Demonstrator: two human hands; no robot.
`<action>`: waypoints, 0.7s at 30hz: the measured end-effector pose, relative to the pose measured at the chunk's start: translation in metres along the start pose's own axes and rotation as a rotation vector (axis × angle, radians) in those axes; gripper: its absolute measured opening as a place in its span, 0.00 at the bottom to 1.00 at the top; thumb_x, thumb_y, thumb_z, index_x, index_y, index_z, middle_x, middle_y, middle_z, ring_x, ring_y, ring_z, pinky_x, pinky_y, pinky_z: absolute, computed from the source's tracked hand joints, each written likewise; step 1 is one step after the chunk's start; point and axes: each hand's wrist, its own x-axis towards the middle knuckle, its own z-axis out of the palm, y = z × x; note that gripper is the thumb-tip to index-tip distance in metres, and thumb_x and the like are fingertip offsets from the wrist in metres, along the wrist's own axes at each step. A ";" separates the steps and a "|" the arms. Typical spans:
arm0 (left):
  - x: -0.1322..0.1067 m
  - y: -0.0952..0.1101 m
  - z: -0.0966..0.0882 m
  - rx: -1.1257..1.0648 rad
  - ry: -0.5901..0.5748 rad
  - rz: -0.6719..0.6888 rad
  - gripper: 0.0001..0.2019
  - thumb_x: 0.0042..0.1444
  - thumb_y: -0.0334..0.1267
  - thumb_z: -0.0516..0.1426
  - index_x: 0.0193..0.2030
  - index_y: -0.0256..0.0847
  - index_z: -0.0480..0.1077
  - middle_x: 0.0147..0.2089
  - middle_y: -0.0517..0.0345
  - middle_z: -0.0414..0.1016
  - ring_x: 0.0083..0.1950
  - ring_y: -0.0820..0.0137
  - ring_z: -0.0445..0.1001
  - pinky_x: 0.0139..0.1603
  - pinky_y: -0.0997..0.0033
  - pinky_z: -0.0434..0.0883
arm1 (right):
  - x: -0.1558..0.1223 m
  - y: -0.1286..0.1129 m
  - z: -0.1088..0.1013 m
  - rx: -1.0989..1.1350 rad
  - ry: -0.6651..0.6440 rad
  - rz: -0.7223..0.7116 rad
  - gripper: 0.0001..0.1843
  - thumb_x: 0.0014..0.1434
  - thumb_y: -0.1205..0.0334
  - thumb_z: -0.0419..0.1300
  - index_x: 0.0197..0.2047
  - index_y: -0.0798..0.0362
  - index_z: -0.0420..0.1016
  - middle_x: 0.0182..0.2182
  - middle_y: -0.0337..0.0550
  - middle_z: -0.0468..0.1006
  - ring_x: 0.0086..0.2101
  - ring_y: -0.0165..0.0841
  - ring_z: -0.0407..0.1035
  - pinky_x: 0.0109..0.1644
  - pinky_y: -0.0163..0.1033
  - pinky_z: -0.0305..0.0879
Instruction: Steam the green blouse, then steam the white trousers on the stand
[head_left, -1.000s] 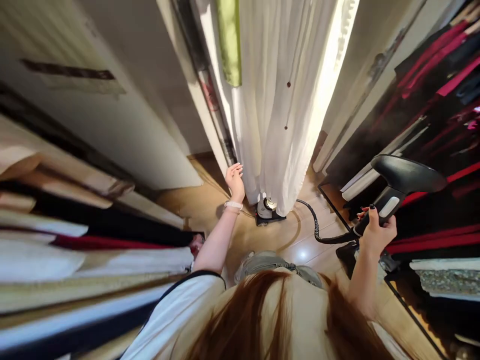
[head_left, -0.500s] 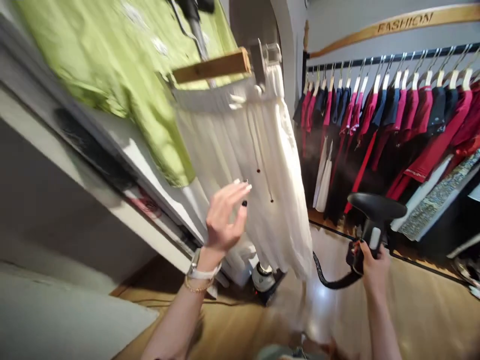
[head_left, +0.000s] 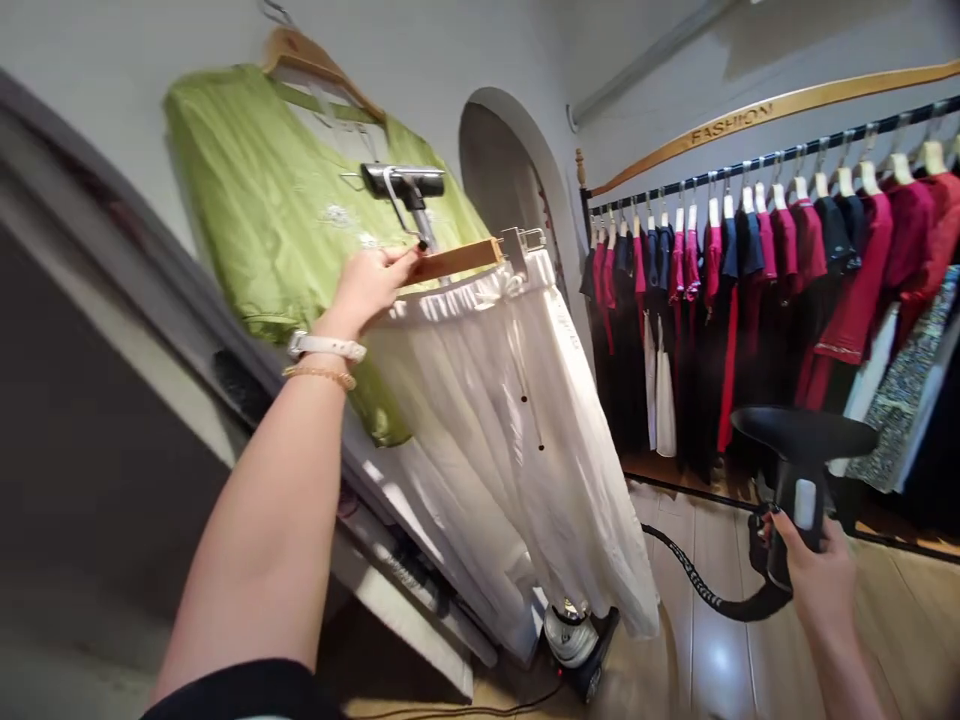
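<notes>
Floor point(head_left: 720, 640): open at right, between trousers point(head_left: 480, 400) and far rack point(head_left: 825, 99).
Left hand point(head_left: 371, 285): grasping hanger point(head_left: 461, 261) near left end.
Trousers: hanging below hanger, right of left hand.
Right hand point(head_left: 817, 565): wrapped round steamer point(head_left: 804, 437).

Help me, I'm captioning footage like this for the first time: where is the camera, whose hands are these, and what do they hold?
A camera worn on a person's head looks forward and down, so both bare hands are the wearer's own. The left hand grips a flat brown wooden clip hanger carrying a long white drawstring garment. The right hand holds a black, wide-headed handheld steamer by its handle. Behind the garment hangs a light-green blouse. On the wood-look floor stands a rounded white-and-black appliance.
</notes>
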 end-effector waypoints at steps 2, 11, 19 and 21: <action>-0.009 0.003 -0.001 0.041 0.063 -0.007 0.34 0.70 0.59 0.50 0.42 0.20 0.75 0.32 0.58 0.71 0.45 0.72 0.72 0.61 0.58 0.65 | -0.004 -0.007 0.003 0.023 -0.015 0.053 0.26 0.36 0.42 0.73 0.32 0.51 0.76 0.21 0.40 0.76 0.18 0.36 0.68 0.17 0.38 0.62; -0.041 0.042 -0.014 0.189 0.193 -0.059 0.28 0.63 0.57 0.59 0.46 0.27 0.74 0.42 0.49 0.77 0.58 0.52 0.72 0.65 0.35 0.61 | -0.014 -0.009 0.013 0.004 -0.087 0.094 0.25 0.39 0.44 0.73 0.33 0.53 0.74 0.21 0.39 0.76 0.20 0.32 0.67 0.20 0.35 0.62; -0.069 0.049 -0.030 0.148 0.216 0.204 0.29 0.56 0.38 0.64 0.60 0.24 0.59 0.61 0.41 0.60 0.66 0.48 0.63 0.64 0.35 0.60 | -0.016 0.001 0.031 0.139 -0.085 0.064 0.27 0.40 0.43 0.72 0.36 0.52 0.73 0.28 0.39 0.78 0.24 0.32 0.70 0.27 0.38 0.68; -0.075 0.043 -0.034 0.053 0.191 0.244 0.28 0.57 0.37 0.61 0.60 0.22 0.60 0.61 0.43 0.58 0.70 0.44 0.57 0.65 0.32 0.50 | -0.015 0.002 0.036 0.171 -0.096 0.031 0.26 0.41 0.43 0.71 0.36 0.52 0.73 0.29 0.38 0.77 0.25 0.33 0.72 0.30 0.40 0.71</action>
